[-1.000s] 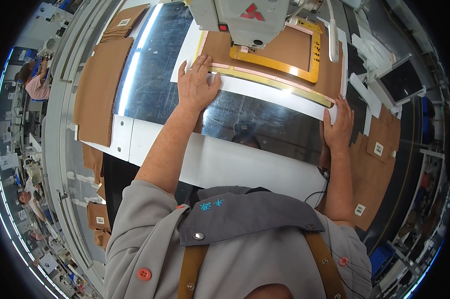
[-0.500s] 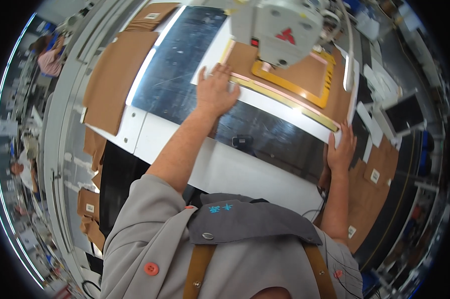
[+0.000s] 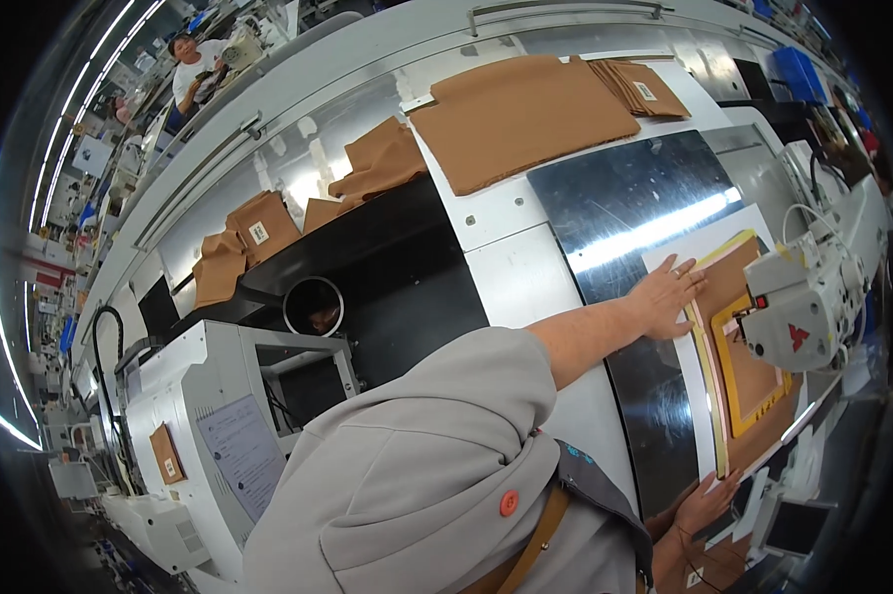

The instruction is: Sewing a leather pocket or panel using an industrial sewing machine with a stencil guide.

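My left hand (image 3: pixel 667 295) lies flat with fingers spread on the edge of a yellow-framed template (image 3: pixel 725 368) that holds brown fabric (image 3: pixel 733 285), on a shiny steel machine table (image 3: pixel 644 198). My right hand (image 3: pixel 705 503) presses flat on the near end of the same template, low in the view. The white head of an automatic sewing machine (image 3: pixel 800 307) hangs over the template, just right of my left hand. Neither hand grips anything.
A large stack of brown fabric pieces (image 3: pixel 525 117) lies on the table behind. More folded brown pieces (image 3: pixel 379 158) and tagged ones (image 3: pixel 253 226) sit on a shelf at the left. A white machine cabinet (image 3: pixel 219 416) stands at my left. Another person (image 3: pixel 197 61) works far off.
My head has turned far to the left, so the table and machine swung to the right side of the view. Both hands stay pressed on the template.
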